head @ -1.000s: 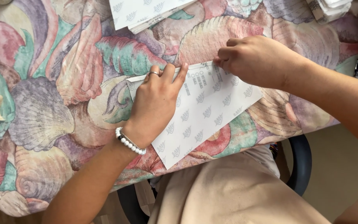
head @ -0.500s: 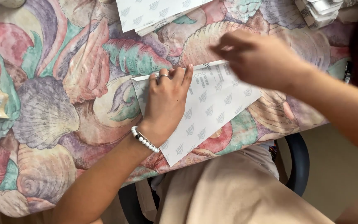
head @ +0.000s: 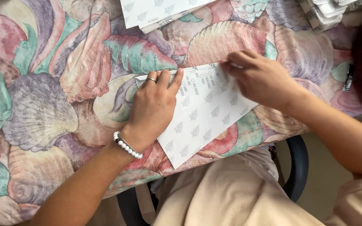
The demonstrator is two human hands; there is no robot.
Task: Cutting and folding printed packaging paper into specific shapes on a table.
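So the right hand (head: 265,79) has slid back along the top fold of the patterned white paper sheet (head: 202,121), fingertips now pinching that edge, while the left hand (head: 153,106) has stayed flat, open, pressing the sheet's left end onto the seashell tablecloth (head: 51,109). The crease looks about set. More paper stacks (head: 160,12) sit beyond the sheet, well apart, nothing blocking.

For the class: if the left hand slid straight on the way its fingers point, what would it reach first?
The left hand points up the table. Past the folded paper's top edge lies bare shell-patterned tablecloth, then probably the stack of white sheets.
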